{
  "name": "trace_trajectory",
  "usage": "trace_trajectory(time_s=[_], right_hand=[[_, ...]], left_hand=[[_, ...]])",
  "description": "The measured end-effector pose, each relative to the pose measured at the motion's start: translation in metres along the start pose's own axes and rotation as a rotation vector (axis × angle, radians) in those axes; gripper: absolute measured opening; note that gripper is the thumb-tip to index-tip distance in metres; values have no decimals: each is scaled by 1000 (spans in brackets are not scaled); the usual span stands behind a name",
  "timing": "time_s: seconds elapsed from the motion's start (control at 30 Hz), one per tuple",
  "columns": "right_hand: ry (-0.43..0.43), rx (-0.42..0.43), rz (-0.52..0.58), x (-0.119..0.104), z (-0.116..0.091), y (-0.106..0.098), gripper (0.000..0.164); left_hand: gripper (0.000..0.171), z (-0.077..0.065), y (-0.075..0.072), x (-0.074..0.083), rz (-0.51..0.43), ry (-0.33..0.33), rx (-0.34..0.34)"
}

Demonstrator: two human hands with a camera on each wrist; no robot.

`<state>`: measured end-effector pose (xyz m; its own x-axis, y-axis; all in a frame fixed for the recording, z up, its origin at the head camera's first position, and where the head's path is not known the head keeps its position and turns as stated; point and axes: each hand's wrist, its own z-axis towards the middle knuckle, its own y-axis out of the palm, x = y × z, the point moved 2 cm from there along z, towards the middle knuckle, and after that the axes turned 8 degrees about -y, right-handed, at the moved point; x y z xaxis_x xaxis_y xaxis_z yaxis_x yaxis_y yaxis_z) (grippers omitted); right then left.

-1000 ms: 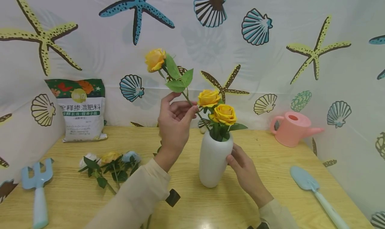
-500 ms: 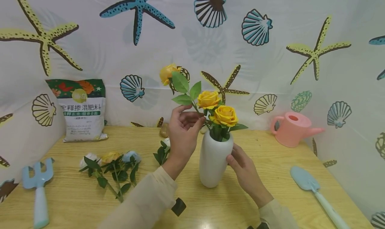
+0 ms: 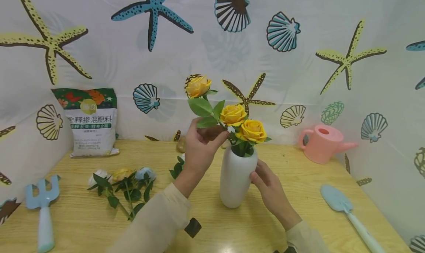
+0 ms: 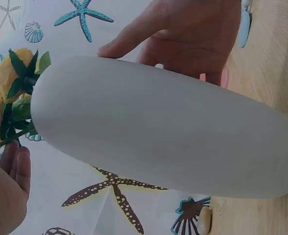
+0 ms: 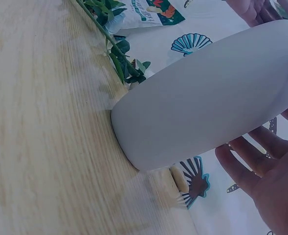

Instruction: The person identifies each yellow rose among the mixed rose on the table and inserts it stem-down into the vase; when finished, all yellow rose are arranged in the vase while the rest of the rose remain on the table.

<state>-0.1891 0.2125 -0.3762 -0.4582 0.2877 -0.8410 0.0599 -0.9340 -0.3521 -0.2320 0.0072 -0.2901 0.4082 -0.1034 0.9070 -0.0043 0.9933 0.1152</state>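
Centre frame, we see the left hand (image 3: 200,146) pinching a yellow rose (image 3: 198,86) by its stem, the right hand (image 3: 269,186) gripping the white vase (image 3: 236,181); frame left, we read "掺混肥料" on the bag (image 3: 91,135).

The left hand (image 3: 203,149) pinches the stem of a yellow rose (image 3: 198,86) above the vase (image 3: 237,179), which holds two more roses (image 3: 252,131). The right hand (image 3: 270,188) grips the vase's side. On the table (image 3: 285,164), cut flowers (image 3: 122,174), a fork (image 3: 44,208) and a bag (image 3: 90,129) sit to the left; a watering can (image 3: 321,144) and a trowel (image 3: 345,208) to the right. Starfish and shells pattern the backdrop (image 3: 199,9).
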Motion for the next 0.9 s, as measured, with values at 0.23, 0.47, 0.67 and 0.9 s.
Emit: trace_trajectory(time_s=[0.23, 0.47, 0.67, 0.9], right_hand=[[-10, -3, -5, 1, 0, 0, 45], [-5, -5, 2, 1, 1, 0, 45], [4, -5, 13, 1, 1, 0, 45], [16, -2, 9, 1, 1, 1, 45]], left_hand=[[43, 13, -9, 14, -90, -32, 73], [38, 11, -5, 14, -95, -52, 60], [36, 5, 1, 6, -58, -115, -10], [37, 2, 6, -4, 16, -208, -127]])
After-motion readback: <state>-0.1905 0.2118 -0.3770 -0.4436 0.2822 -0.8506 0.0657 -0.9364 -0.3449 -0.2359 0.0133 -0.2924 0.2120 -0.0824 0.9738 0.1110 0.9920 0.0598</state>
